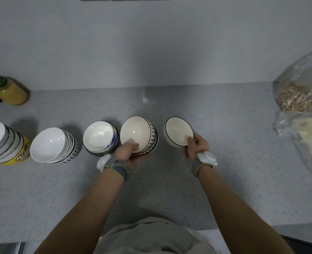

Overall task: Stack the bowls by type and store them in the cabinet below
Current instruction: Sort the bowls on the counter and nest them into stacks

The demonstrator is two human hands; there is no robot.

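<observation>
Nearest the worktop's front edge, both forearms are reaching forward over the speckled grey worktop (170, 189), each wrist wearing a grey strap with a white pad. The left hand (131, 154) is gripping the near rim of the cream patterned bowl (136, 133), thumb pressing inside and fingers curling underneath; that bowl is sitting tilted on top of a short stack of like-patterned bowls. The right hand (197, 145) is pinching the near rim of the single black-rimmed cream bowl (179, 131), which is standing alone just beside that stack, toward the worktop's right end. Judging from this, the sorting step is under way and nothing is going into the cabinet yet; the cabinet below is not showing. The next move probably calls for deciding whether the black-rimmed bowl belongs with any existing stack, then lifting it clear and nesting it level. Running toward the left edge, the blue-and-white stack (101, 137), the plain white stack (53, 144) and the grey-ribbed stack on a yellow printed bowl (6, 143) are standing in a row. Farther back, a yellow-filled jar (9, 90) is lying at the back left corner, and clear bags of dried goods (298, 92) are sitting at the right end against the wall.
</observation>
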